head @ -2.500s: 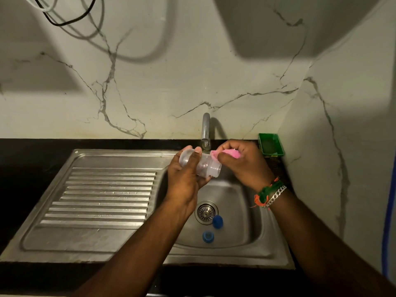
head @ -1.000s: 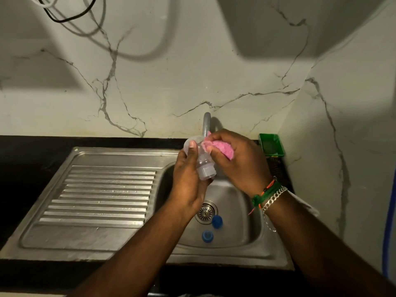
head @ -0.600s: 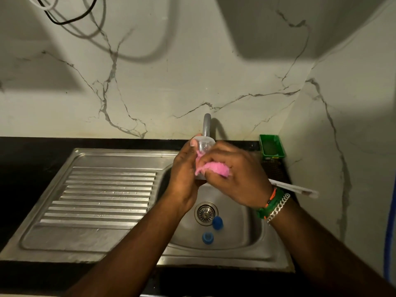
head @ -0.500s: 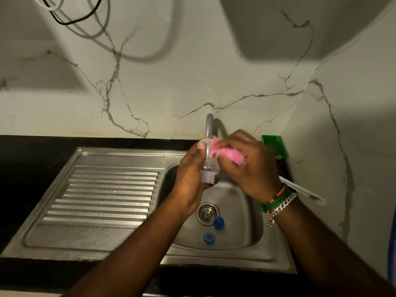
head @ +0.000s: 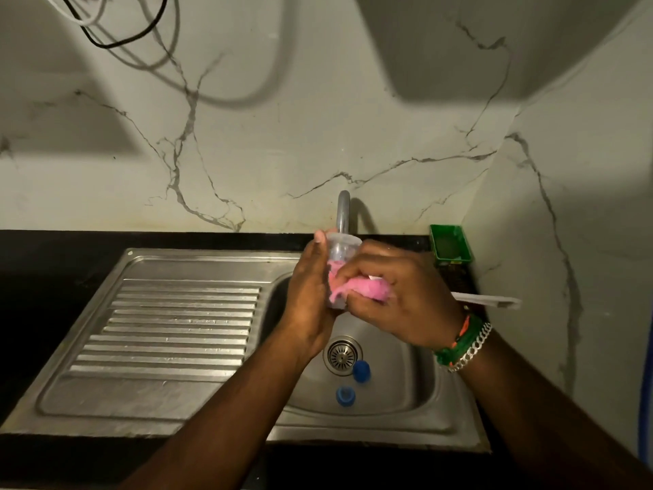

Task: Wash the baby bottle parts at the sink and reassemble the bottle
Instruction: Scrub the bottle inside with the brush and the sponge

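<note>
While the bottle (head: 338,256) is held over the basin, the step in hand looks like scrubbing its outer wall, and doing it well likely means turning the bottle a little with each stroke so the sponge (head: 360,287) reaches all round, then working down to the lower end and the rim, with a firm hold since wet plastic will be slippery

Nearest, both forearms rise from the bottom edge and converge above the sink (head: 198,348); the right wrist carries a green and orange band and a silver chain. Two blue parts lie in the basin, a cap (head: 361,371) just beside the drain (head: 342,354) and a ring (head: 345,396) a little nearer, both waiting for their wash

Above them, the left hand (head: 308,302) is wrapped round the bottle from the left, thumb tip up at its upper rim, holding it roughly upright. The right hand (head: 399,305) is clenched on the pink sponge, fingers curled, pressing it against the bottle's right side

Behind stands the tap (head: 342,213); whether water runs I cannot tell. Far right, a green tray (head: 450,244) sits on the counter
</note>
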